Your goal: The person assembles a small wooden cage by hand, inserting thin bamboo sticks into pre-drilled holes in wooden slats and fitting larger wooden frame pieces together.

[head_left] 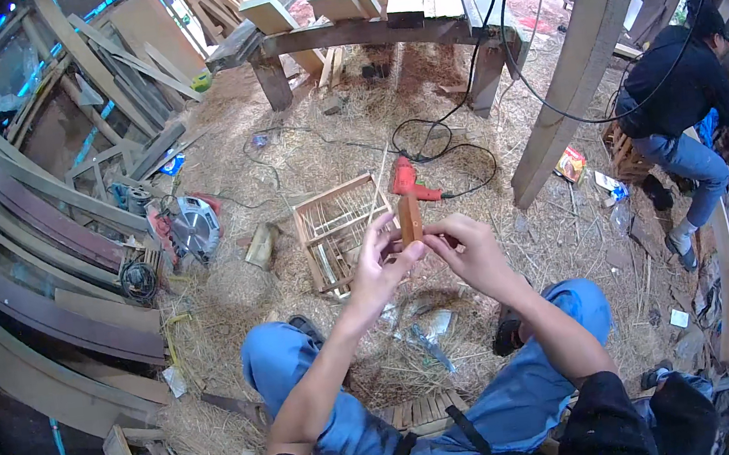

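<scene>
Across from me, the left hand [374, 268] grips a brown block [410, 220], the right hand [472, 248] pinched beside it, likely aligning before a gentle push.

From our block [410, 219], the power tool [404, 178] lies at twelve o'clock, the crate [333, 191] at nine, the saw [197, 228] beyond it.

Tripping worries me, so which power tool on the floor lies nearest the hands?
The red power tool, just beyond the wooden piece held in the left hand; the circular saw, off to the left, lies clearly farther away.
</scene>
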Demonstrator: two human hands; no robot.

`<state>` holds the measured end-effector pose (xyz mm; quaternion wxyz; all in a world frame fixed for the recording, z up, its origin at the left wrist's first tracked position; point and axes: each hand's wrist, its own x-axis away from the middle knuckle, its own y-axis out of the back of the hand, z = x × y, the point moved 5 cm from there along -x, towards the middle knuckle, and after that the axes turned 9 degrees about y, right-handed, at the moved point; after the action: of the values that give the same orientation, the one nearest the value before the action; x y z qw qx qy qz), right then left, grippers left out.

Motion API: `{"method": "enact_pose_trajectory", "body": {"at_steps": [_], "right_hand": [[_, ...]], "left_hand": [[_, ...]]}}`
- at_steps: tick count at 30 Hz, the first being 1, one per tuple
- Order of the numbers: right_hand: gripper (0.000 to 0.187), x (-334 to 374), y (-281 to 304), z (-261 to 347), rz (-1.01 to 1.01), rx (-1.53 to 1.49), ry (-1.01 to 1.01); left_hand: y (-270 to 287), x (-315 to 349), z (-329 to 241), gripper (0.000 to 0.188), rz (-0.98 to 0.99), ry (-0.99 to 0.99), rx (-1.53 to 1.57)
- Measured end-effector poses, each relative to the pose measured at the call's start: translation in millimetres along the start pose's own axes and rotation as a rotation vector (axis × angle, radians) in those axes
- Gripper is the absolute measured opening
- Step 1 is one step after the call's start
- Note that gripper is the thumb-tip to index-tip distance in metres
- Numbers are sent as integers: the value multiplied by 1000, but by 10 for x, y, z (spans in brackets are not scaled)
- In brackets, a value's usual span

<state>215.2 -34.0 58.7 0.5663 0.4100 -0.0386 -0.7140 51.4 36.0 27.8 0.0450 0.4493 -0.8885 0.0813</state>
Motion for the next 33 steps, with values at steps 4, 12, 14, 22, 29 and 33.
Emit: {"method": "enact_pose_trajectory", "body": {"at_steps": [4, 12, 14, 22, 29, 33], "right_hand": [[19, -31, -12, 99, -5, 45, 98], [21, 3, 11, -25, 42, 175, 227], [21, 65, -43, 35, 94, 214, 192], [21, -27, 176, -26, 55, 227, 147], [21, 56, 94, 7, 45, 128, 167], [21, -51, 247, 8, 52, 224, 68]], "left_hand": [[31, -16, 6, 73, -7, -19, 77], [97, 35, -81, 69, -95, -233, -226], [50, 31, 29, 70, -4, -114, -89], [63, 26, -37, 65, -129, 0, 109], [-61, 2, 96, 58, 2, 64, 148], [31, -53, 93, 56, -78, 48, 255]]}}
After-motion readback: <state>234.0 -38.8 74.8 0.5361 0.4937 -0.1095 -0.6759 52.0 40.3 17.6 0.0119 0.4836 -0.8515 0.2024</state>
